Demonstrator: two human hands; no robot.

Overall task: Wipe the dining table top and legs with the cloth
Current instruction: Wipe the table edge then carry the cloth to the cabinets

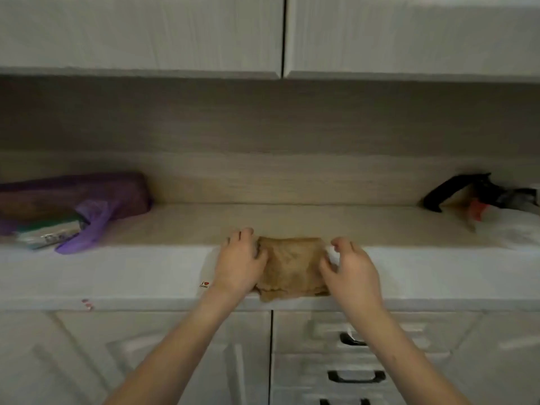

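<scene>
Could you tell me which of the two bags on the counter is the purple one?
The purple bag at the left end of the counter; the white bag lies at the right end.

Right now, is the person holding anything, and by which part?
The brown cloth on the counter ledge: the left hand grips its left edge; the right hand curls at its right edge, but blur hides whether it pinches.
</scene>
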